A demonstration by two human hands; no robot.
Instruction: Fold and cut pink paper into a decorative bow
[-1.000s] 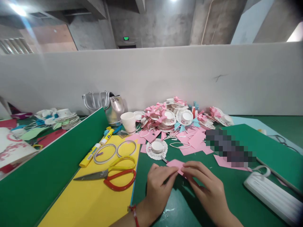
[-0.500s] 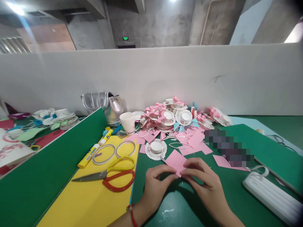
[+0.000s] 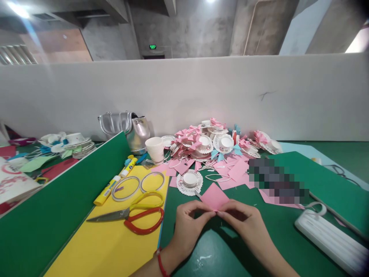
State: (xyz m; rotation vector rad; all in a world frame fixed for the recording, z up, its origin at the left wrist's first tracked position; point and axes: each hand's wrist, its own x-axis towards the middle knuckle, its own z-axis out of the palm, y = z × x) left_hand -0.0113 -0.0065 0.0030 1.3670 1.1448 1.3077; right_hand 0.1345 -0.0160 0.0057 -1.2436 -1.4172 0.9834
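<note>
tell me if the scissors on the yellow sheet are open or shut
Shut: the scissors show their blades together in one taper, no gap between.

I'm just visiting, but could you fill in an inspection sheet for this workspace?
Surface: green tabletop, with a yellow sheet on the left.
Things being worked: a pink paper square; just beyond it, a round white piece with a fringed rim.
Clutter: scissors, two rings and glue sticks at left; beyond, a paper cup and a pile of pink-and-white pieces.
Hands: left hand and right hand pinch the square's near edge.
Cables: unclear; the loop by the white object at right may not be one.
Surroundings: white partition, green divider, lit exit sign.
</note>
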